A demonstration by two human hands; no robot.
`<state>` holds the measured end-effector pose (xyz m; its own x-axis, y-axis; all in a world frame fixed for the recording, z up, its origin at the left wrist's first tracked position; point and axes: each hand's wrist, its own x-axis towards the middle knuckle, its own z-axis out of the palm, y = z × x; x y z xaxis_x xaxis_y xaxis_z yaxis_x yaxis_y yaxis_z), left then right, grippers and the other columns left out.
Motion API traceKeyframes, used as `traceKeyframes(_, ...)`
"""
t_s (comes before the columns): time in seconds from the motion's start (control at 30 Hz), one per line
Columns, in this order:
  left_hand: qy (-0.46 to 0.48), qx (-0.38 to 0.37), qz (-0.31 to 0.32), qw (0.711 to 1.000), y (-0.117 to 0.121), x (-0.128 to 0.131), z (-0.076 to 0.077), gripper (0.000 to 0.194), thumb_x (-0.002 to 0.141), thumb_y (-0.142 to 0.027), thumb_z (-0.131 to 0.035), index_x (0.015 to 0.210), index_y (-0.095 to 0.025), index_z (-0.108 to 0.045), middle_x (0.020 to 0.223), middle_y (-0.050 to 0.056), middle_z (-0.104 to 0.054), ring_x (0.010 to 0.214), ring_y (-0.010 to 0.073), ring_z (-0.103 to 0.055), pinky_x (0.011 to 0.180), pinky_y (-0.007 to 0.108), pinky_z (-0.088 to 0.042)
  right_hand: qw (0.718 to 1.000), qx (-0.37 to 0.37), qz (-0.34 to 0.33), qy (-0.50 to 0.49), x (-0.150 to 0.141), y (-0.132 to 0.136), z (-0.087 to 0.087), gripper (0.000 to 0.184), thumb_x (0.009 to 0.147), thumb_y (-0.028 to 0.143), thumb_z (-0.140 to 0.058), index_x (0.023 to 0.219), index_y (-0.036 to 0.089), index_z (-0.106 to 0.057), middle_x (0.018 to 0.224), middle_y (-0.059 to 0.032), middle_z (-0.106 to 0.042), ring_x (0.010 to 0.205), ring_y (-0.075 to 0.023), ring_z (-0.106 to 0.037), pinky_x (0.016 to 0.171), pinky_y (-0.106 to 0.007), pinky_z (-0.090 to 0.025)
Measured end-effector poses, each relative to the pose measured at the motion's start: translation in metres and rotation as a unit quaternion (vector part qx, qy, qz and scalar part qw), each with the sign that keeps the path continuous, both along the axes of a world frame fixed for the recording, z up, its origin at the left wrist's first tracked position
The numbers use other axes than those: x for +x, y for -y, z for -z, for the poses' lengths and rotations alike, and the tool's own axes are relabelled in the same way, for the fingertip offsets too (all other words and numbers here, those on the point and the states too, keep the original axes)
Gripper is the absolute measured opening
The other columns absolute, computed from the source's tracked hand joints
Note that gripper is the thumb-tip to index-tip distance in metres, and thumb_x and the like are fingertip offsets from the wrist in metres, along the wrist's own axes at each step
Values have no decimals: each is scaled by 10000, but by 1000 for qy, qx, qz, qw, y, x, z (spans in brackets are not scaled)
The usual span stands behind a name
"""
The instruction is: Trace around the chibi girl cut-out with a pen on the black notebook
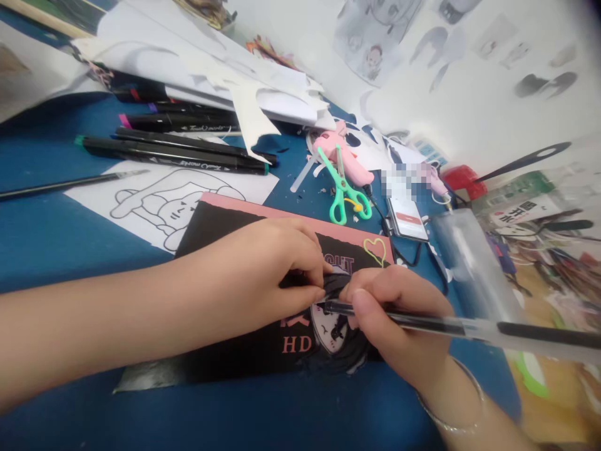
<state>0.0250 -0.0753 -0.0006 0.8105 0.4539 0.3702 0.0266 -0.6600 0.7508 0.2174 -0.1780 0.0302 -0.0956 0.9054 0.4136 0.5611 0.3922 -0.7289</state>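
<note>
A drawn paper cutout of a dark-haired head (328,326) lies on a black box-like thing with a pink edge and pink lettering (225,351). My left hand (286,257) pinches the cutout's upper left edge between thumb and fingers. In my right hand (399,307) is a clear-barrelled pen (479,328) with black parts. The pen's tip end meets the cutout just beside my left thumb; whether it touches the paper is hard to tell. A yellow heart shape (374,249) sits at the black thing's upper right.
Black markers (188,153) and a line drawing on paper (154,207) lie at the upper left, below piled paper (201,62). Green scissors (342,188), a pink tool (345,156) and a phone (407,216) lie beyond the black thing. A clear plastic case (479,263) stands right.
</note>
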Motion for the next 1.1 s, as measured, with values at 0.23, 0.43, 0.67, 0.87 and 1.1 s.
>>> traceKeyframes(0.23,10,15,-18,1000,1,2,2,187,861,-87,-704,764,-240,-752,830,-46,-813,952,203,-773,740,274,-596,1000,5,-10,5,-3,1,2,354,877,74,-668,628,248,-485,566,58,-571,477,-124,-551,472,-250,-480)
traceKeyframes(0.43,-1,14,-7,1000,-1,-2,3,163,916,-159,-674,830,-264,-764,919,-56,-824,1023,202,-761,790,282,-605,1000,1,-10,-2,-4,-1,0,368,876,85,-674,617,255,-475,542,58,-557,465,-132,-556,452,-257,-484)
traceKeyframes(0.67,-5,9,-4,1000,-1,-3,4,155,929,-182,-662,858,-271,-767,922,-58,-827,1035,212,-763,783,301,-621,1000,-3,5,12,-2,0,2,360,867,87,-672,604,248,-486,562,50,-586,485,-133,-584,462,-255,-502)
traceKeyframes(0.87,-6,13,-1,1000,-2,-2,3,153,940,-202,-665,849,-275,-764,881,-51,-822,1038,224,-768,770,312,-627,1000,-5,7,8,-3,0,2,360,853,68,-681,604,234,-482,571,61,-584,488,-113,-574,472,-234,-488)
traceKeyframes(1.1,-3,12,-6,1000,-2,-2,3,174,951,-224,-651,831,-271,-768,931,-44,-829,1019,218,-773,801,319,-625,1000,-2,8,8,-3,1,2,360,862,81,-688,601,237,-496,568,60,-590,488,-116,-591,470,-226,-493)
